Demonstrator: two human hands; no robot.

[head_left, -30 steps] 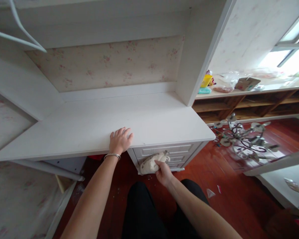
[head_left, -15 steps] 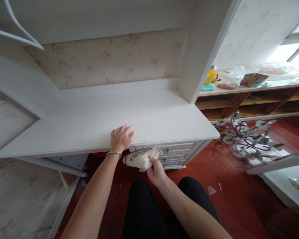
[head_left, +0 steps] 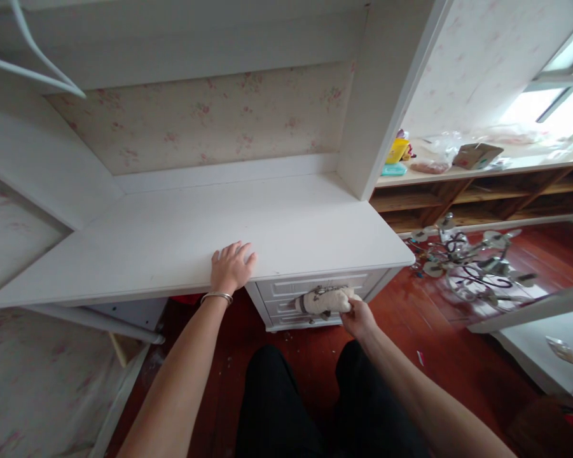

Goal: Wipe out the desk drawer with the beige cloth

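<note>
Where wallpaper meets wood floor (head_left: 434, 343), white desk top (head_left: 276, 229).

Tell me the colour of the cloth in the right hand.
Cream cloth with dark markings, head view.

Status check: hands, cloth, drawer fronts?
Left hand flat on desk top edge. Right hand gripping cloth, pressed against drawer fronts. Nothing between cloth and drawers; chandelier on floor to the right, apart.

The left hand (head_left: 231, 267) lies flat, fingers spread, arm extended; the right hand (head_left: 359, 316) is clenched, arm reaching forward.
</note>
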